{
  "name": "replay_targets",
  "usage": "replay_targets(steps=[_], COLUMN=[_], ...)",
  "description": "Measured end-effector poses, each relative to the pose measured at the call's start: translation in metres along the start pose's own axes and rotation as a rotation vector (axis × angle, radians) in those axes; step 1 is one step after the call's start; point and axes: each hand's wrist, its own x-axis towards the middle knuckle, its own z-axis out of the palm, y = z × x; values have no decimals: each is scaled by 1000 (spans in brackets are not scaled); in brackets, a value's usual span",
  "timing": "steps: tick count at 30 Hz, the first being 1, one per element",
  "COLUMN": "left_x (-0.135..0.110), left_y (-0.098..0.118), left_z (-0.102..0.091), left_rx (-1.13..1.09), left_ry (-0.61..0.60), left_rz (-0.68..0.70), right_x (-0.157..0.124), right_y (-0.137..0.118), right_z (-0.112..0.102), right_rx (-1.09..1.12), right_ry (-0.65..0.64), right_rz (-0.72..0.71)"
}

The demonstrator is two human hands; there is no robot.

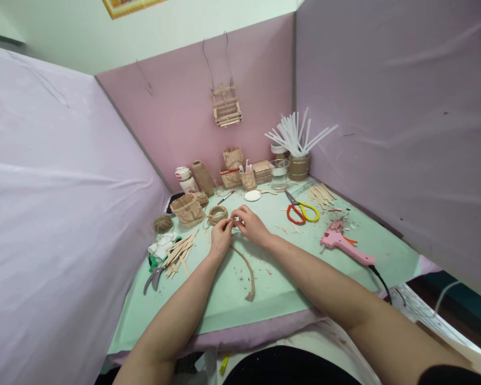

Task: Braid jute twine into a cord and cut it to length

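The person's two hands were close together over the middle of the green table [288, 278]. The left hand [221, 234] and the right hand [251, 224] touched at the fingertips. Both seemed to pinch the top end of a bent strip [247, 270] covered in brown twine. Something small and pale showed between the fingers, but it was too small to tell what it was.

The bent strip ran from the hands toward the person, and its far end lay on the table. It looked brown and rough all the way along, so most of the wrapping seemed done. Only the end in the fingers seemed to need work. A coil of twine [217, 215] lay just behind the left hand, so there was twine to spare.

A small twine basket [187, 208] stood near the coil and looked finished, though it had no handle that could be seen. A little swing made of sticks [226, 107] hung on the pink wall, and it looked finished too.

A heap of flat wooden sticks [180, 250] lay to the left, with green-handled cutters [156, 272] beside it. To the right lay scissors [302, 211] with one red and one yellow handle. Nearer the person lay a pink glue gun [342, 243], well apart from both hands. Small scraps and crumbs were scattered on the table around the hands.
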Motion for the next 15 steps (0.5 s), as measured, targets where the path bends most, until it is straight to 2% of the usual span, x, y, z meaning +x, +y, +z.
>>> replay_targets(steps=[5,15], left_x=[0,-5], left_y=[1,11], left_z=[-1,0], left_rx=[31,101], left_ry=[-8,-39], left_rz=[34,146], right_x=[1,7], right_y=[1,11], right_z=[0,5], right_rx=[-17,155], right_ry=[35,141], right_rz=[24,292])
